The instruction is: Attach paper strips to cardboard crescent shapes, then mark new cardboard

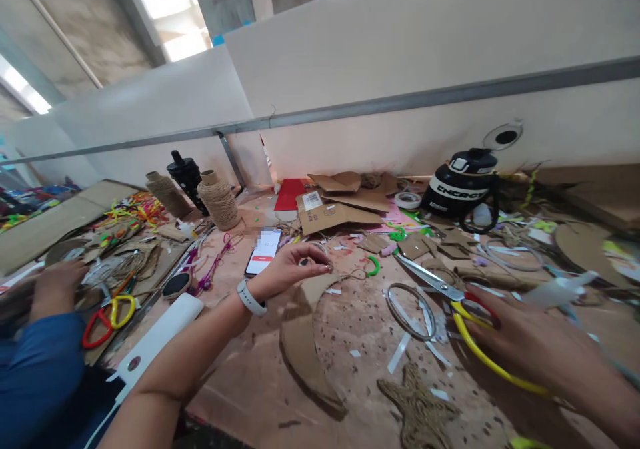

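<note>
My right hand (pixel 525 342) grips scissors (pixel 440 286) with a red and yellow handle, their metal blades pointing up and left over the table. My left hand (pixel 295 269), wearing a white wristband, is pinched closed above the upper end of a cardboard crescent (pixel 303 342). What sits between those fingertips is too small to make out; a thin strand of twine (pixel 355 276) runs close by on the right. A twine-covered star (pixel 417 406) lies near the front edge, below a ring-shaped roll (pixel 411 311) with white strips around it.
Behind my hands are a phone (pixel 263 252), twine spools (pixel 219 199), cardboard pieces (pixel 340 216) and a black bottle (pixel 463 186). A white glue bottle (pixel 560 290) lies beside my right hand. At left, a co-worker's hand (pixel 60 282) is near other scissors (pixel 107 319).
</note>
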Demonstrator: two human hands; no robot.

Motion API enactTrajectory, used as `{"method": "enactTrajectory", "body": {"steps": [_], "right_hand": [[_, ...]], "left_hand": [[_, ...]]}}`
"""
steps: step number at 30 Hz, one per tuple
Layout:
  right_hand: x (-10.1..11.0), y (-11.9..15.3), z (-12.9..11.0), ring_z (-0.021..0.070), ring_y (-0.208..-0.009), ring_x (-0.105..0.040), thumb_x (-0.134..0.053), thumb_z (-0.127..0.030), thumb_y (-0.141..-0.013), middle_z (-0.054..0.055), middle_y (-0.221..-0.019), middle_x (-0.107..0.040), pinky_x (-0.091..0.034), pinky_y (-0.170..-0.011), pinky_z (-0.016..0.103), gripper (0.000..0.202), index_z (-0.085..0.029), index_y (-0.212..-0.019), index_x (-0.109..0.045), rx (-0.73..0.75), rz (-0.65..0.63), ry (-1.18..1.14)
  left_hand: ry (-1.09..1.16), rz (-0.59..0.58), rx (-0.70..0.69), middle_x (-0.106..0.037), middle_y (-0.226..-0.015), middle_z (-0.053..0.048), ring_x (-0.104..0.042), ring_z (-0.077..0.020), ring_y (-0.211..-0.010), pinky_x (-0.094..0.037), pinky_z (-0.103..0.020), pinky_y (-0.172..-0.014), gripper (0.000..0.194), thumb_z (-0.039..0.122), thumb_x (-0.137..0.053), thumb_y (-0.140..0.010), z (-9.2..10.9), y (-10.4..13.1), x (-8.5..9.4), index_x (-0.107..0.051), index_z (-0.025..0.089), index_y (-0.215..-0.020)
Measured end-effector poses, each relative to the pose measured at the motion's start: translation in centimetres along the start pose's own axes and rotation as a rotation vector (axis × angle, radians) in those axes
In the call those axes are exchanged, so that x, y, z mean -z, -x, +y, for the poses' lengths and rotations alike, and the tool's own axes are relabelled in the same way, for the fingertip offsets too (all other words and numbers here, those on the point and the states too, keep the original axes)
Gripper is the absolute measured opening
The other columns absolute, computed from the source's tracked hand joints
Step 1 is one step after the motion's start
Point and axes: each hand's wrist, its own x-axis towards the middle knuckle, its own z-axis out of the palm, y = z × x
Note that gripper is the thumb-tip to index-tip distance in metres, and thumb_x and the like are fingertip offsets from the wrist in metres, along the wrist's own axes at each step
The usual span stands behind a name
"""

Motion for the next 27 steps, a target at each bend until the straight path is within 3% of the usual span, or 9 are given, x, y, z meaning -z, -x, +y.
{"method": "enactTrajectory", "body": {"steps": [3, 6, 8, 10, 14, 18, 23, 27], "right_hand": [[1.3, 0.2, -0.8, 0.0349, -0.072, -0.067, -0.042, -0.049, -0.087, 0.022, -0.093, -0.07, -0.045, -0.058, 0.043, 0.042, -0.021, -0.105, -0.069, 0.089, -0.116, 0.049], [3.2, 1.0, -2.5, 0.0362, -0.096, -0.063, -0.041, -0.042, -0.091, 0.023, -0.105, -0.066, -0.047, -0.078, 0.045, 0.042, -0.015, -0.111, -0.066, 0.134, 0.086, -0.048], [4.3, 2.0, -4.0, 0.0304, -0.099, -0.063, -0.042, -0.044, -0.092, 0.018, -0.108, -0.067, -0.047, -0.084, 0.04, 0.043, -0.016, -0.117, -0.063, 0.244, 0.102, -0.308], [5.1, 3.0, -5.6, 0.0256, -0.101, -0.063, -0.047, -0.048, -0.091, 0.014, -0.111, -0.067, -0.049, -0.085, 0.036, 0.042, -0.019, -0.117, -0.064, 0.368, -0.063, -0.592], [5.4, 4.7, -7.8, 0.024, -0.095, -0.066, -0.054, -0.053, -0.086, 0.01, -0.106, -0.071, -0.053, -0.082, 0.036, 0.045, -0.021, -0.115, -0.066, 0.373, -0.26, -0.863], [5.1, 5.3, -8.5, 0.0236, -0.093, -0.067, -0.057, -0.051, -0.084, 0.008, -0.101, -0.073, -0.053, -0.082, 0.036, 0.04, -0.02, -0.106, -0.07, 0.345, -0.262, -0.912], [5.6, 5.6, -8.8, 0.0193, -0.071, -0.067, -0.054, -0.051, -0.085, 0.006, -0.076, -0.073, -0.053, -0.065, 0.029, 0.038, -0.018, -0.087, -0.073, 0.306, -0.202, -0.947], [5.6, 5.5, -8.4, 0.0173, -0.066, -0.066, -0.056, -0.049, -0.084, 0.004, -0.071, -0.071, -0.051, -0.063, 0.027, 0.034, -0.018, -0.084, -0.071, 0.292, -0.149, -0.955]], "left_hand": [[0.253, 0.058, 0.109, -0.068, -0.087, -0.003, -0.063, -0.0132, -0.081, -0.05, -0.029, -0.081, 0.027, 0.032, -0.079, -0.069, 0.3, 1.2, -1.7, -0.068, 0.014, -0.086], [0.409, 0.067, 0.196, -0.068, -0.086, -0.002, -0.063, -0.012, -0.081, -0.049, -0.029, -0.083, 0.026, 0.027, -0.08, -0.067, 1.1, 2.3, -4.1, -0.069, 0.015, -0.087], [0.467, 0.048, 0.253, -0.068, -0.086, -0.002, -0.063, -0.0115, -0.082, -0.048, -0.028, -0.084, 0.026, 0.026, -0.08, -0.067, 1.9, 2.8, -6.0, -0.069, 0.015, -0.088], [0.489, 0.012, 0.296, -0.068, -0.084, -0.002, -0.062, -0.0116, -0.081, -0.048, -0.028, -0.084, 0.026, 0.025, -0.081, -0.066, 2.7, 3.2, -8.0, -0.069, 0.014, -0.085], [0.476, -0.055, 0.288, -0.068, -0.084, -0.002, -0.062, -0.0122, -0.081, -0.048, -0.029, -0.084, 0.024, 0.026, -0.081, -0.066, 3.6, 3.8, -10.9, -0.069, 0.014, -0.083], [0.485, -0.036, 0.256, -0.068, -0.085, -0.002, -0.062, -0.0125, -0.082, -0.047, -0.029, -0.084, 0.023, 0.026, -0.08, -0.066, 3.2, 4.3, -12.3, -0.069, 0.014, -0.083], [0.471, -0.019, 0.21, -0.068, -0.089, -0.003, -0.062, -0.0138, -0.086, -0.046, -0.031, -0.087, 0.022, 0.027, -0.077, -0.07, 2.7, 4.4, -12.9, -0.067, 0.014, -0.086], [0.402, 0.016, 0.169, -0.065, -0.09, -0.004, -0.062, -0.0148, -0.089, -0.047, -0.031, -0.086, 0.044, 0.026, -0.072, -0.076, 2.5, 4.4, -12.8, -0.056, 0.015, -0.115]]}}
